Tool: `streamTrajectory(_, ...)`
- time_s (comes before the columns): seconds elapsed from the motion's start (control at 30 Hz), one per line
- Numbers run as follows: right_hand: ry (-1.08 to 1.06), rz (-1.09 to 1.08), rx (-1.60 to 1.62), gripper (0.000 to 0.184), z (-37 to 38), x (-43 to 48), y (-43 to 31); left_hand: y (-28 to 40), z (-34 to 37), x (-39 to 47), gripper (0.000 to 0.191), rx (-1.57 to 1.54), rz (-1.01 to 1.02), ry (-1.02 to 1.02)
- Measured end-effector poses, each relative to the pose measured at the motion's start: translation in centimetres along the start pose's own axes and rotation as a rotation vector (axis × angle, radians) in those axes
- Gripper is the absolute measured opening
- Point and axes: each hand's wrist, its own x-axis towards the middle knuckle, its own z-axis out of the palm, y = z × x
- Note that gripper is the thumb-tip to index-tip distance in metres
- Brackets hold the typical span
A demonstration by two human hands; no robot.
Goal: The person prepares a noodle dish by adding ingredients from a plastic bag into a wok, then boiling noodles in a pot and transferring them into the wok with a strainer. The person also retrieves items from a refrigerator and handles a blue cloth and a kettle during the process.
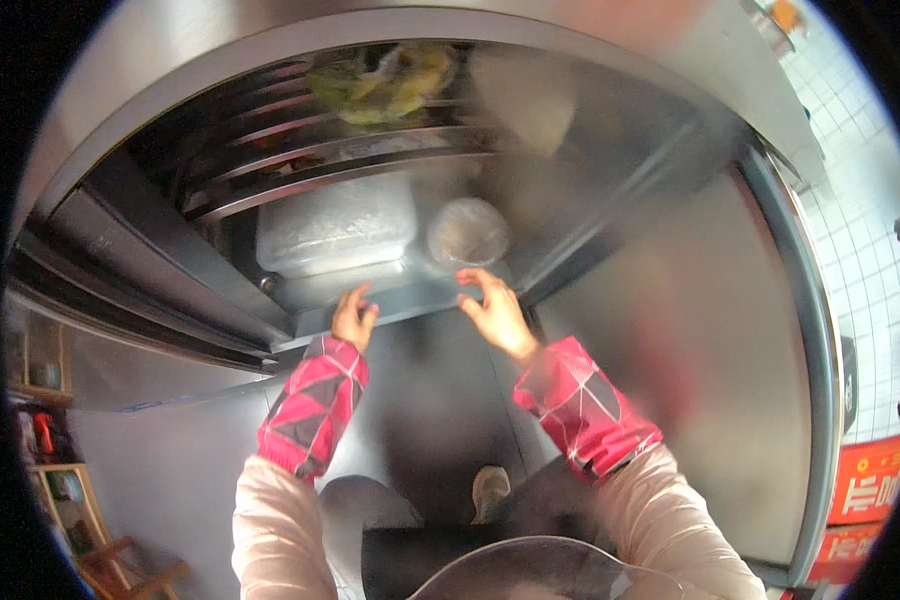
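Observation:
Both of my hands are at the front of an open stainless-steel refrigerator cabinet. My left hand (355,317) has its fingers partly bent, with the thumb apart and nothing held. Beyond it, a rectangular translucent container (337,225), seemingly covered in plastic film, rests on the cabinet floor (390,298). My right hand (495,311) is empty too, fingers spread, just in front of a round container (469,234) with a clear, shiny top. Its contents look brownish and blurred. In this view the fingertips come close to the round container; whether they touch it I cannot tell.
Above the containers runs a slatted metal shelf (292,187) carrying a bag of green leafy vegetables (382,82). The cabinet door (720,375) stands open at my right. Red boxes (870,480) bearing writing are at far right; a wooden stool (131,570) is at lower left.

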Motion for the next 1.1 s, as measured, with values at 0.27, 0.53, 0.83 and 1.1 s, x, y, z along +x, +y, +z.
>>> streamTrajectory(0.27, 0.081, -0.102, -0.150, 0.040, 4.0, 12.0, 5.9, 2.3, -3.8, -9.1, 0.028, -0.448, -0.221, -0.324)
streamTrajectory(0.53, 0.115, -0.033, -0.758, 0.057, 4.8, 23.5, 8.9, 3.8, -6.3, -12.0, 0.032, -0.354, -0.296, -0.388)
streamTrajectory(0.83, 0.173, 0.083, -0.801, 0.034, 2.2, 26.2, 9.9, 5.4, -8.4, -14.5, 0.034, -0.309, -0.294, -0.451)
streamTrajectory(1.1, 0.387, 0.182, 0.405, 0.017, -2.2, 24.8, 5.8, 4.5, -8.0, -14.3, 0.033, -0.299, -0.279, -0.433)
